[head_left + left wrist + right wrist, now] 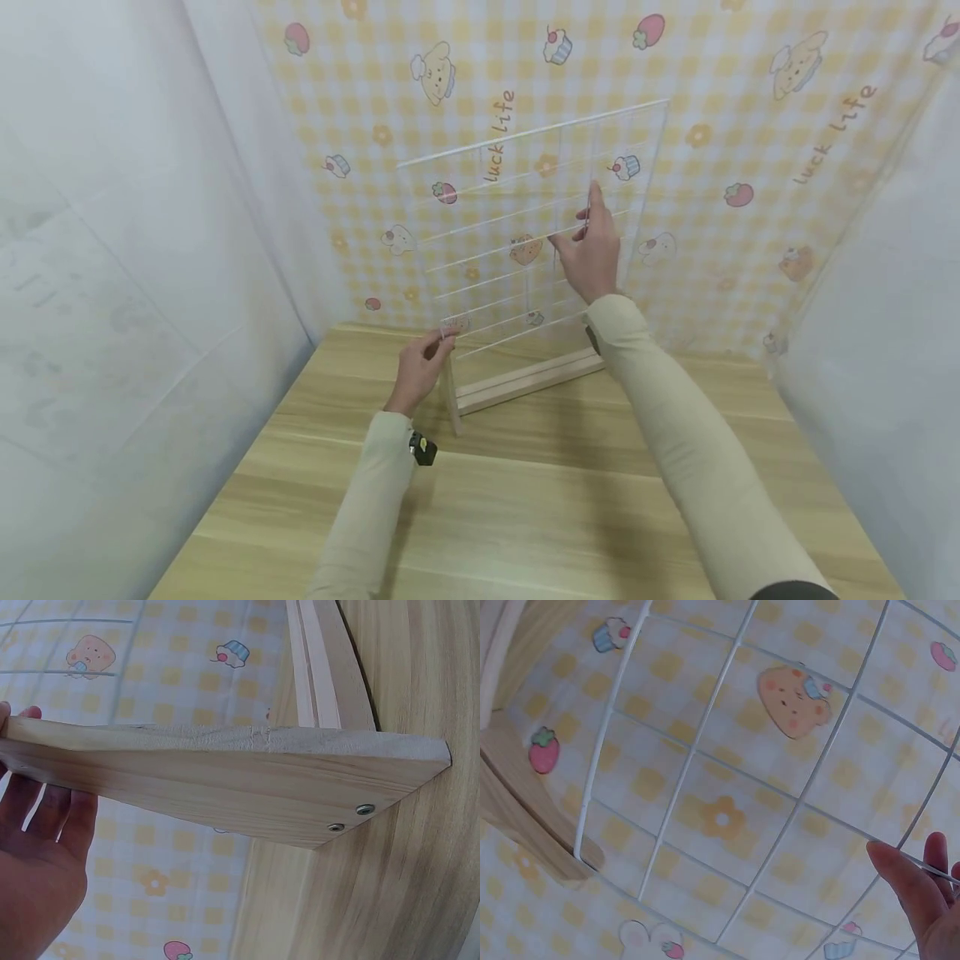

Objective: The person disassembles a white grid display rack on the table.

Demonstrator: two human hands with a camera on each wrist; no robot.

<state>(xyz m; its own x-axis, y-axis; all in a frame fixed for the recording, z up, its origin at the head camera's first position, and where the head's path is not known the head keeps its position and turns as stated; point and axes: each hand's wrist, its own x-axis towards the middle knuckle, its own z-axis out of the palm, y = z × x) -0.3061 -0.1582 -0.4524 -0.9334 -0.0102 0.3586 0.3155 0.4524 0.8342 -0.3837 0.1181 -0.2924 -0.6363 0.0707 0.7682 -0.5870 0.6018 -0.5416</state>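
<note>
A white wire grid panel (532,133) stands tilted over a light wooden stand, made of a grooved crossbar (532,383) and side pieces. My left hand (418,371) grips the upper end of the left side piece (187,769), with the thumb over its edge and fingers beneath. Two screw heads (365,810) show low on that piece. Higher up, my right hand (596,250) pinches the grid's wires right of its middle, index finger pointing upward. In the right wrist view, a lower corner of the grid overlaps the other side piece (536,806).
The stand rests toward the back of a wooden table (480,517). Behind it hangs a yellow checked cloth (720,108) with cartoon prints. White sheets (112,250) enclose the left and right sides.
</note>
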